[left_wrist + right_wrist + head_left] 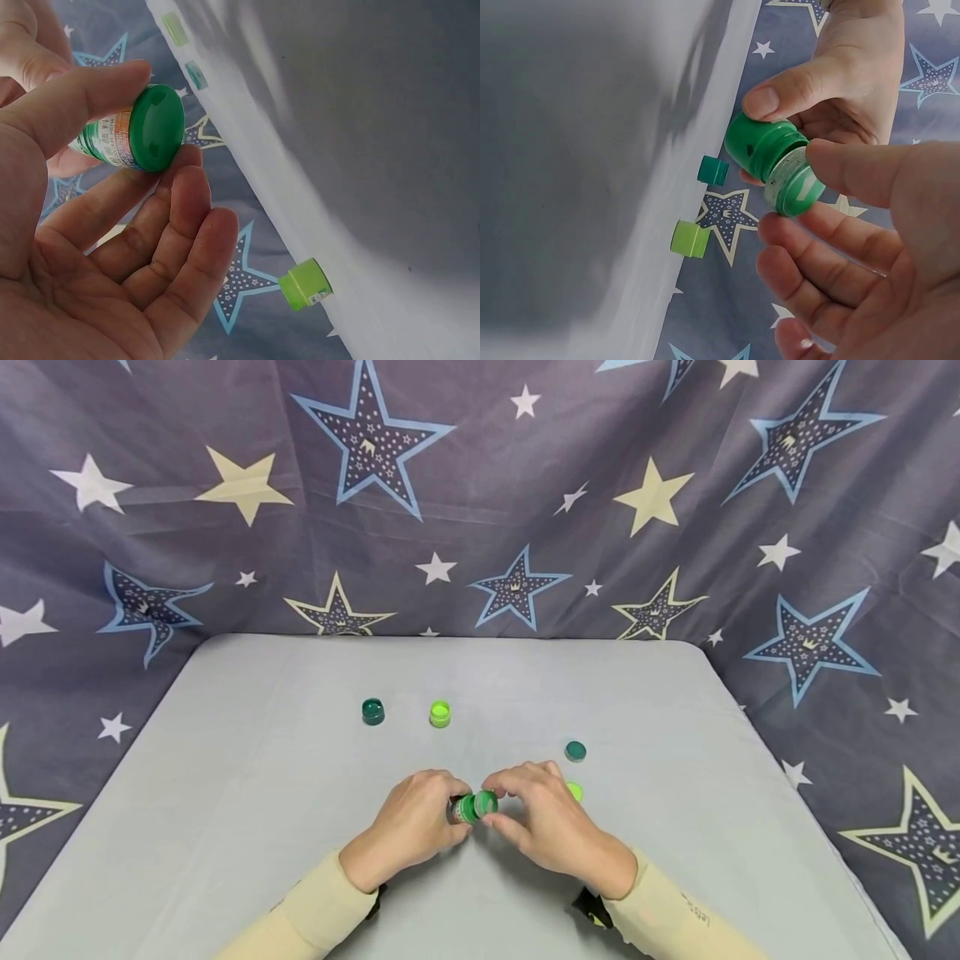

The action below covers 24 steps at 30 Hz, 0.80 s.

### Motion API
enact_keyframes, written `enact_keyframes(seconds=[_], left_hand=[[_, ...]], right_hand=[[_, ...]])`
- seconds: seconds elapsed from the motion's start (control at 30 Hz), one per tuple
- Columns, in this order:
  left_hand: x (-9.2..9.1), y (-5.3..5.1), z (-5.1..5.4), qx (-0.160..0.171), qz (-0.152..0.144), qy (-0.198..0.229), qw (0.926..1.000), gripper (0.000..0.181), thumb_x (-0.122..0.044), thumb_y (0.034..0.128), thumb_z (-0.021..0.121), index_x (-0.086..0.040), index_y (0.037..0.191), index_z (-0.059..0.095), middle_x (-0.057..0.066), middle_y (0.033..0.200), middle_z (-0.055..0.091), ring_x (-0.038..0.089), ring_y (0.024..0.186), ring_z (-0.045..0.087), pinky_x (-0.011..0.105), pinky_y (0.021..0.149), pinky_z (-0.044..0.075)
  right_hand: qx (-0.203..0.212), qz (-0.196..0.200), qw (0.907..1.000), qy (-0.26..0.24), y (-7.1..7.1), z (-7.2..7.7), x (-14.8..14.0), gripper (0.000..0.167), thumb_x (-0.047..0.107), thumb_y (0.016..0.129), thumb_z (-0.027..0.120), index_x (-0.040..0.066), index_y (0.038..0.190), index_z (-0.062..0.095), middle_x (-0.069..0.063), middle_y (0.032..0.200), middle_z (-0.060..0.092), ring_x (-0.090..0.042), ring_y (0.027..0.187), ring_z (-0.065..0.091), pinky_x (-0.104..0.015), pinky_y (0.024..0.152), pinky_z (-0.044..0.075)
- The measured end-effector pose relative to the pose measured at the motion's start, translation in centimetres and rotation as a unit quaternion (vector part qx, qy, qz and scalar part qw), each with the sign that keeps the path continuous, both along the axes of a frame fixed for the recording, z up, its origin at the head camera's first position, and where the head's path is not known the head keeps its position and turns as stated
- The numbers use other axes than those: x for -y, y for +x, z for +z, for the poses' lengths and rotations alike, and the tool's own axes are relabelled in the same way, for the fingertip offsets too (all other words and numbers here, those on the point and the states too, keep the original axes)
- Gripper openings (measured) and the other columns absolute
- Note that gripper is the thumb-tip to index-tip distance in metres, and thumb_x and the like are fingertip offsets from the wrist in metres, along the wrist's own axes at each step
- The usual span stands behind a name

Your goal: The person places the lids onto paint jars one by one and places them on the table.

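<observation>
My left hand [420,818] grips a small green paint jar [467,808] with a printed label, thumb on one side and fingers on the other. The jar lies tilted, its mouth facing my right hand [551,822]. Between thumb and fingertips, my right hand pinches the jar's green lid [487,802]. In the right wrist view the lid [799,191] sits at an angle to the jar's neck, with its pale rim showing; whether they still touch, I cannot tell. The jar's smooth green base [159,127] faces the left wrist camera.
Farther back on the pale grey table [262,735] stand a dark green jar [372,712] and a lime green jar [440,714], both without lids. A dark green lid [576,751] lies beyond my right hand, which partly hides a lime lid [574,791]. Star-patterned cloth [480,527] hangs behind.
</observation>
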<state>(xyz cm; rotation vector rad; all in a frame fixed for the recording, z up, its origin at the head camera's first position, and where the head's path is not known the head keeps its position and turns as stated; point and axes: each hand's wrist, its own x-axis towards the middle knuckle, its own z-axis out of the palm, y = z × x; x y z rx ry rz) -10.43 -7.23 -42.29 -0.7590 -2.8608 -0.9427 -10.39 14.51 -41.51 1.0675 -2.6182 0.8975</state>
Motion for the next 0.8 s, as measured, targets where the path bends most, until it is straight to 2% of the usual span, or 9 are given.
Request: enact_keyframes(seconds=[0.17, 0.43, 0.8], left_hand=[[-0.03, 0.07, 0.02, -0.001, 0.0, 0.0, 1.0, 0.02, -0.01, 0.0726, 0.091, -0.02, 0.083, 0.077, -0.011, 0.077, 0.062, 0.005, 0.069, 0.051, 0.025, 0.062, 0.046], [-0.09, 0.16, 0.02, -0.005, -0.008, -0.002, 1.0, 0.021, -0.01, 0.0735, 0.09, -0.021, 0.078, 0.074, -0.01, 0.074, 0.06, 0.006, 0.067, 0.049, 0.025, 0.06, 0.044], [-0.08, 0.29, 0.06, -0.015, -0.013, -0.01, 0.9998, 0.02, -0.01, 0.0733, 0.09, -0.021, 0.081, 0.076, -0.01, 0.08, 0.064, 0.006, 0.07, 0.052, 0.025, 0.061, 0.045]], right_hand=[[-0.006, 0.006, 1.0, 0.001, 0.14, -0.05, 0.15, 0.028, 0.023, 0.084, 0.086, 0.018, 0.108, 0.072, 0.009, 0.097, 0.07, -0.015, 0.09, 0.064, -0.034, 0.085, 0.038], [0.002, 0.007, 1.0, 0.002, 0.28, -0.22, 0.33, 0.029, 0.023, 0.084, 0.086, 0.019, 0.109, 0.072, 0.011, 0.1, 0.071, -0.014, 0.092, 0.065, -0.034, 0.086, 0.038], [0.011, 0.012, 0.9999, -0.001, 0.34, -0.52, 0.51, 0.03, 0.024, 0.084, 0.086, 0.02, 0.111, 0.073, 0.012, 0.102, 0.071, -0.013, 0.095, 0.065, -0.033, 0.085, 0.037]])
